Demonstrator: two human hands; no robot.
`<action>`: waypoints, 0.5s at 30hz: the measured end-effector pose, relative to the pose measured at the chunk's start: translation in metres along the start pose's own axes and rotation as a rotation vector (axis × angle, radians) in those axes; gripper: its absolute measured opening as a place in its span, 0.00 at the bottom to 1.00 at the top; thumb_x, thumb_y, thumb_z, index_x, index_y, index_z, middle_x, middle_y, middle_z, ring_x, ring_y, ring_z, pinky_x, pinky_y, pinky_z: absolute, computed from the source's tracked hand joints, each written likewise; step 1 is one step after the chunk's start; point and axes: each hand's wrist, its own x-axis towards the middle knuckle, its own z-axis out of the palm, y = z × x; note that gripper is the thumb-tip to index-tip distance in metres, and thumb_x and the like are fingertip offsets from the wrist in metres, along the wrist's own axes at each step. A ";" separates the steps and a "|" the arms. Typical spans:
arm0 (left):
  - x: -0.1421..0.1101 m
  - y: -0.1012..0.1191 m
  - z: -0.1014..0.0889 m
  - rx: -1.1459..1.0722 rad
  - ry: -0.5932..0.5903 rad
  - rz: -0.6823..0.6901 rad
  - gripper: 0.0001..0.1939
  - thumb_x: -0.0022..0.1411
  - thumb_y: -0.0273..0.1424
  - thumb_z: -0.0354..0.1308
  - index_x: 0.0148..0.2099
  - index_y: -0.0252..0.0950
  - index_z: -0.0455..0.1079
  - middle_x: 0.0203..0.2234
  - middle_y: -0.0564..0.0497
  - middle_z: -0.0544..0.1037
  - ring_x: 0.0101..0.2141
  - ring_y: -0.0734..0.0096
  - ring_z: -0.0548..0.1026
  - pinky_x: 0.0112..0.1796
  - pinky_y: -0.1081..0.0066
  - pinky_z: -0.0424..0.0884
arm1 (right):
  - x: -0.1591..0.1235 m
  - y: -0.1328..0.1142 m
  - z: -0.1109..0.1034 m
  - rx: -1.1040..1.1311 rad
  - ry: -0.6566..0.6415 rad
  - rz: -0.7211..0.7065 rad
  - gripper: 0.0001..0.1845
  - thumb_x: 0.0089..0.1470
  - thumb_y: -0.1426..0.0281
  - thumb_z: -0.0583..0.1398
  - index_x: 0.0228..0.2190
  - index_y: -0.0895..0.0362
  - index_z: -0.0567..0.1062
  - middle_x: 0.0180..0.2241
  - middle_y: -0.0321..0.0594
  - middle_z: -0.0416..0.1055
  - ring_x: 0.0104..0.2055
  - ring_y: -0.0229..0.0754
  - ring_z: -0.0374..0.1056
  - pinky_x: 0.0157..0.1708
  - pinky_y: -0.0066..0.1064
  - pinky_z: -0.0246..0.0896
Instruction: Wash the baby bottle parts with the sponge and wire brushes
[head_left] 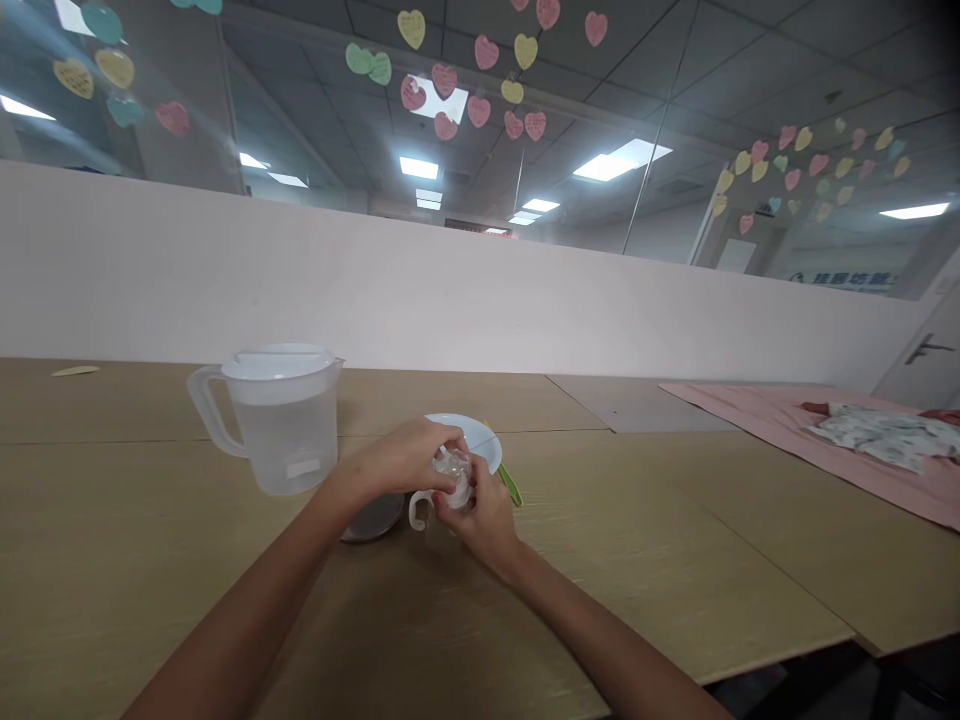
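Note:
A small clear baby bottle with white side handles [441, 500] stands on the wooden table [675, 560] in front of me. My left hand [401, 462] is curled over its top, fingers closed on the clear nipple cap. My right hand [480, 512] grips the bottle's side and collar from the right. Just behind the hands sits a pale blue bowl [480, 442], with a green utensil [511, 485] poking out beside it. A dark round lid [373, 520] lies on the table under my left wrist.
A translucent plastic jug [281, 418] holding water, lid on, stands to the left of the hands. A pink cloth [847, 450] with a patterned garment [885, 432] lies at the far right. A low white partition [450, 290] runs behind the table.

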 end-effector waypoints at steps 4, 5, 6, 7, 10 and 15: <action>0.000 0.002 0.000 0.038 -0.006 0.000 0.15 0.45 0.31 0.53 0.39 0.40 0.65 0.32 0.52 0.72 0.32 0.68 0.70 0.25 0.75 0.60 | 0.000 -0.001 0.000 -0.033 0.020 -0.002 0.24 0.42 0.61 0.59 0.42 0.57 0.64 0.31 0.40 0.72 0.30 0.43 0.67 0.26 0.29 0.58; 0.000 0.003 0.000 0.048 -0.004 -0.002 0.15 0.45 0.31 0.53 0.39 0.40 0.65 0.32 0.52 0.72 0.32 0.68 0.70 0.25 0.75 0.59 | 0.000 -0.001 0.001 -0.042 0.025 -0.006 0.24 0.42 0.61 0.58 0.42 0.57 0.65 0.31 0.40 0.72 0.30 0.43 0.67 0.26 0.29 0.58; 0.000 0.003 0.000 0.058 -0.001 -0.001 0.14 0.46 0.31 0.52 0.39 0.40 0.65 0.32 0.52 0.72 0.31 0.68 0.69 0.24 0.75 0.59 | 0.000 -0.001 0.001 -0.050 0.031 -0.008 0.24 0.42 0.61 0.58 0.42 0.57 0.65 0.30 0.40 0.72 0.30 0.43 0.67 0.26 0.29 0.58; 0.000 0.004 0.000 0.068 0.003 0.001 0.13 0.46 0.31 0.52 0.38 0.39 0.65 0.32 0.52 0.72 0.31 0.69 0.69 0.24 0.75 0.59 | 0.000 -0.001 0.001 -0.055 0.033 -0.010 0.23 0.42 0.61 0.58 0.41 0.57 0.65 0.30 0.40 0.72 0.29 0.43 0.67 0.26 0.29 0.58; 0.000 0.005 0.001 0.087 0.006 0.022 0.13 0.45 0.30 0.53 0.37 0.39 0.64 0.31 0.52 0.72 0.31 0.68 0.69 0.24 0.75 0.58 | 0.000 0.000 0.000 -0.052 0.027 -0.018 0.23 0.42 0.61 0.58 0.41 0.58 0.65 0.29 0.40 0.72 0.28 0.43 0.67 0.25 0.29 0.58; 0.002 0.002 0.001 0.080 -0.010 0.044 0.13 0.45 0.32 0.53 0.37 0.40 0.62 0.28 0.53 0.71 0.29 0.69 0.68 0.24 0.75 0.58 | 0.000 -0.001 0.000 -0.052 0.024 -0.021 0.22 0.43 0.60 0.58 0.40 0.57 0.65 0.29 0.40 0.72 0.28 0.43 0.67 0.25 0.29 0.57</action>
